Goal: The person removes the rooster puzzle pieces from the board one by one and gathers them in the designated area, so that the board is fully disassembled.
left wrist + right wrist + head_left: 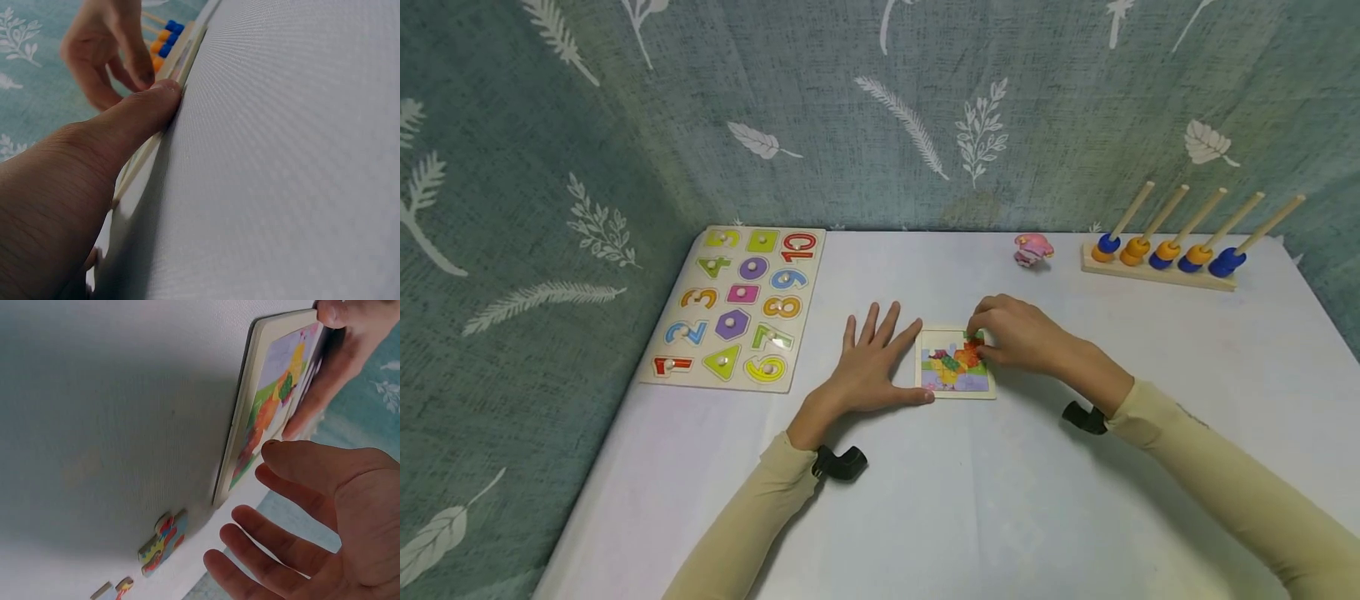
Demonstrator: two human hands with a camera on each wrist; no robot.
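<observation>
A small square jigsaw puzzle [955, 385] in a pale wooden tray lies mid-table. Its colourful picture fills the lower and right parts; bare base shows at the upper left. My left hand [872, 371] is spread flat at the tray's left side, thumb on the near left corner and index fingertip at the far left one. Over the tray's upper right part is my right hand [1026, 335], with thumb and index finger bent loosely and nothing visible between them. In the right wrist view, a loose puzzle piece [164, 544] and another piece [115, 590] lie beside the tray.
A number-and-shape peg board [745, 308] lies at the left. Along the back stand a small pink toy figure [1033, 248] and a wooden peg stacker [1157, 272] with blue and orange beads. Patterned green cloth [865, 108] hangs behind the white table.
</observation>
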